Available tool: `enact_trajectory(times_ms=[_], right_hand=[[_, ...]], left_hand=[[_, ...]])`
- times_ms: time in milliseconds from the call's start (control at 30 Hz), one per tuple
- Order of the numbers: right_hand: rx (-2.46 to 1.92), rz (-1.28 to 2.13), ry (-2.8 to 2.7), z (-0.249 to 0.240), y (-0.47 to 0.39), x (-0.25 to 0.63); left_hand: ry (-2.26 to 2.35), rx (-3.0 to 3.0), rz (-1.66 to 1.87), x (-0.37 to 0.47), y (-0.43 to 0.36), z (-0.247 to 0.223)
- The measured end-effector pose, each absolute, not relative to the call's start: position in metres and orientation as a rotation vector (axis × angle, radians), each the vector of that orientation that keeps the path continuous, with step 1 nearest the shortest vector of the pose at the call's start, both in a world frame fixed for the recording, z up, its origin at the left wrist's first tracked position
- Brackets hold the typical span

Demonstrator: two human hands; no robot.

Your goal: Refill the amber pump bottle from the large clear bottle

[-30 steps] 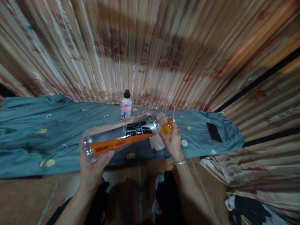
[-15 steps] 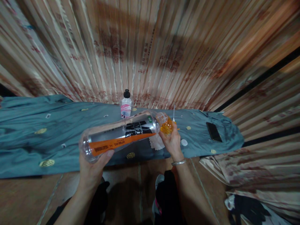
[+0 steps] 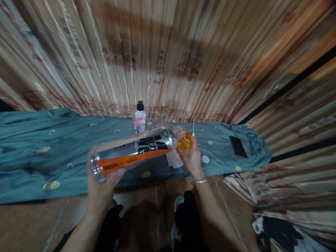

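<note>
A large clear bottle point(image 3: 131, 150) with a silver, black and orange label lies almost level in the air. My left hand point(image 3: 105, 183) is wrapped round its base end from below. At its right end, the bottle's neck meets a small clear container point(image 3: 185, 140) of orange-yellow liquid. My right hand point(image 3: 191, 155) grips that container, with a silver bangle point(image 3: 198, 181) at the wrist. Whether the two mouths touch cannot be made out. Below the bottle's neck, a white tissue point(image 3: 174, 159) lies on the cloth, and a white round cap point(image 3: 205, 159) is right of my right hand.
Blue-green cloth point(image 3: 63, 140) covers the long narrow surface. A clear bottle with a black cap and pink label point(image 3: 139, 119) stands behind the large one. A thin white nozzle point(image 3: 193, 127) rises behind my right hand. A black phone point(image 3: 238, 146) lies at the right. Pleated curtains point(image 3: 157, 52) hang behind.
The large bottle and both hands appear slightly further left in view, along with the scene around them. Both hands keep the same holds.
</note>
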State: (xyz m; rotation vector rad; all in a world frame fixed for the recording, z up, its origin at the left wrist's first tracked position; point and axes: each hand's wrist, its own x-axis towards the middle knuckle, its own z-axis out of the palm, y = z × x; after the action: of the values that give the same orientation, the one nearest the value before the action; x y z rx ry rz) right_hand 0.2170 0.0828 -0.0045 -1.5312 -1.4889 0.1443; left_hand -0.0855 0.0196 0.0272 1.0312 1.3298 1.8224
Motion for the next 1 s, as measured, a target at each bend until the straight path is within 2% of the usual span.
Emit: enact_trajectory(times_ms=[167,1000], right_hand=[[-1.487,0.105,-1.49,-0.005,0.083,0.214],[-1.516,0.121,-1.466,0.001,0.082,0.21]], left_hand=[[1.29,0.863,1.818,-0.081,0.021,0.036],[1.081,0.913,1.885,-0.065,0.026,0.054]])
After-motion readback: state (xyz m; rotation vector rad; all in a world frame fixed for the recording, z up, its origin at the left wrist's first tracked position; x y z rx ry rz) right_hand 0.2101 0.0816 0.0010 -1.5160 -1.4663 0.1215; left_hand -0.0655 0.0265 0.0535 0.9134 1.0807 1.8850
